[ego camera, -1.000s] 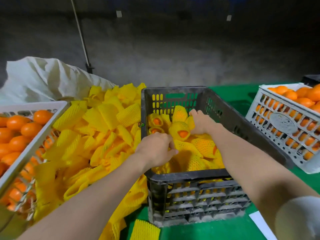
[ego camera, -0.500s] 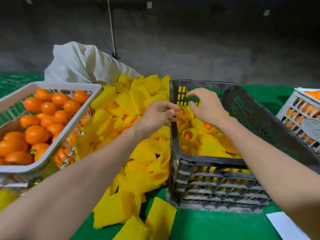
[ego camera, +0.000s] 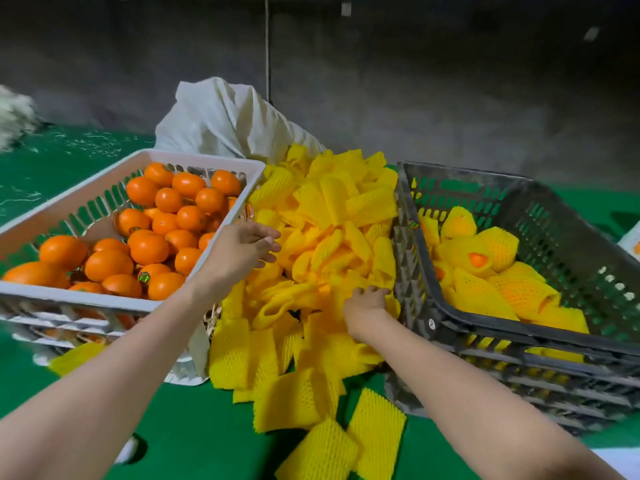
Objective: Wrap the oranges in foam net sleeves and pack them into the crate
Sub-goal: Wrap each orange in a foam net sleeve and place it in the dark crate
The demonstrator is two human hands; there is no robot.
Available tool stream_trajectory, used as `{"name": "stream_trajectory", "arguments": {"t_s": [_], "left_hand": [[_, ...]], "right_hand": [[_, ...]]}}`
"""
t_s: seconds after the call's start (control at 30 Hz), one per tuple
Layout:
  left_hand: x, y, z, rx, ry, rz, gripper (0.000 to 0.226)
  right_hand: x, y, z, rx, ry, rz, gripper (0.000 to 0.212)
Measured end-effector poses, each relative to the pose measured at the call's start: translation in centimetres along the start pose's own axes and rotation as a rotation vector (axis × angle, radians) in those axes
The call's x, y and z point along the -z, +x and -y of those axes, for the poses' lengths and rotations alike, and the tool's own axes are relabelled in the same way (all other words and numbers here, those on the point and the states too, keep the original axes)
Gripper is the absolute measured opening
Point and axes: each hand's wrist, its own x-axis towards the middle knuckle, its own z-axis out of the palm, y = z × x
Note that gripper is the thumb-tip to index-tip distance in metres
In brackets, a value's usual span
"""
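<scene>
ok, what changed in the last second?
Both hands left the black crate and moved left to the pile of foam net sleeves. The left hand now hovers open by the rim of the white basket; the right hand digs fingers into the pile, grip unclear. The wrapped oranges and bare oranges stayed put.

Held left hand (ego camera: 239, 251) forward and raised, palm down, fingers loosely spread; set right hand (ego camera: 363, 304) lower and nearer, knuckles up, fingers curled downward, tips hidden.
</scene>
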Motion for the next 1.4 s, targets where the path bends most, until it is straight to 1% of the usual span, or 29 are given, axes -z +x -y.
{"name": "stream_trajectory", "arguments": {"t_s": [0.07, 0.13, 0.2, 0.3, 0.33, 0.37, 0.43, 0.47, 0.5, 0.53, 0.6, 0.63, 0.67, 0.7, 0.77, 0.83, 0.87, 0.93, 1.0, 1.07, 1.1, 1.17, 1.23, 1.27, 1.33, 1.4], "left_hand": [[0.4, -0.2, 0.7, 0.002, -0.009, 0.017, 0.020], [0.6, -0.3, 1.2, 0.000, -0.010, 0.058, 0.019], [0.5, -0.4, 1.5, -0.006, 0.001, 0.091, 0.018], [0.4, -0.5, 1.4, -0.018, 0.059, 0.157, 0.011], [0.3, -0.6, 1.1, -0.031, 0.083, 0.205, 0.013], [0.3, -0.6, 0.7, -0.051, 0.115, 0.266, 0.023], [0.2, -0.6, 0.0, -0.079, 0.181, 0.397, 0.048], [0.2, -0.7, -0.3, -0.083, 0.218, 0.439, 0.055], [0.2, -0.7, -0.5, -0.086, 0.262, 0.455, 0.054], [0.2, -0.7, -0.6, -0.101, 0.292, 0.443, 0.046], [0.5, -1.0, -0.6, -0.128, 0.284, 0.322, 0.018], [0.7, -1.0, -0.3, -0.121, 0.255, 0.244, 0.020], [1.1, -1.0, 0.0, -0.114, 0.232, 0.181, 0.027], [1.5, -1.0, 0.3, -0.106, 0.219, 0.138, 0.030], [2.3, -1.2, 0.5, -0.068, 0.152, 0.118, 0.024], [3.1, -1.3, 0.6, 0.020, -0.014, 0.124, 0.020], [3.5, -1.4, 0.6, 0.018, -0.029, 0.100, 0.022], [4.6, -1.8, 1.1, -0.133, 0.161, -0.018, 0.028], [6.1, -2.2, 1.6, -0.323, 0.328, -0.116, 0.023], [7.9, -2.2, 1.8, -0.410, 0.324, -0.126, 0.013], [9.0, -2.0, 1.7, -0.425, 0.296, -0.114, 0.015], [11.7, -1.3, 1.5, -0.395, 0.231, -0.118, 0.031], [14.9, -0.1, 1.7, -0.326, 0.112, -0.240, 0.046], [16.5, 0.7, 2.1, -0.282, 0.064, -0.324, 0.044], [19.2, 2.7, 3.5, -0.180, 0.062, -0.456, 0.032], [21.0, 4.9, 5.2, -0.095, 0.121, -0.469, 0.020]], "right_hand": [[-0.4, 0.7, -0.6, -0.029, -0.011, 0.056, 0.056], [-0.3, 0.9, -0.8, -0.042, 0.007, 0.030, 0.048], [0.4, 0.6, -1.0, -0.040, 0.048, -0.089, 0.037], [2.8, -0.8, -1.7, -0.028, 0.183, -0.284, 0.035], [3.9, -1.5, -2.2, 0.006, 0.274, -0.324, 0.037], [4.9, -2.2, -2.7, 0.063, 0.398, -0.341, 0.036], [6.6, -3.8, -3.5, 0.237, 0.652, -0.334, 0.030], [7.0, -4.5, -3.6, 0.328, 0.745, -0.353, 0.028], [7.3, -5.1, -3.5, 0.388, 0.828, -0.391, 0.026], [7.4, -5.5, -3.2, 0.399, 0.923, -0.447, 0.028], [7.3, -5.6, -2.2, 0.302, 1.148, -0.552, 0.037], [7.2, -5.4, -1.6, 0.238, 1.250, -0.598, 0.039], [7.2, -5.2, -0.9, 0.179, 1.297, -0.656, 0.038], [7.2, -5.0, -0.2, 0.126, 1.272, -0.739, 0.035], [7.8, -4.9, 1.2, 0.083, 1.142, -0.976, 0.027], [8.8, -4.9, 2.8, 0.163, 1.001, -1.164, 0.026], [9.2, -4.9, 3.6, 0.215, 0.927, -1.207, 0.028], [10.6, -4.7, 5.0, 0.272, 0.882, -1.166, 0.032], [12.1, -4.0, 5.9, 0.269, 0.908, -1.112, 0.028], [13.5, -3.1, 7.0, 0.262, 0.914, -1.177, 0.021], [14.2, -2.7, 7.8, 0.263, 0.930, -1.229, 0.019], [15.5, -2.1, 10.0, 0.250, 1.002, -1.296, 0.017], [16.5, -1.1, 12.4, 0.265, 1.073, -1.283, 0.016], [16.7, -0.5, 13.7, 0.282, 1.081, -1.228, 0.017], [16.6, 0.9, 16.1, 0.316, 0.996, -1.091, 0.023], [16.2, 2.1, 18.0, 0.318, 0.812, -0.961, 0.025]]}}
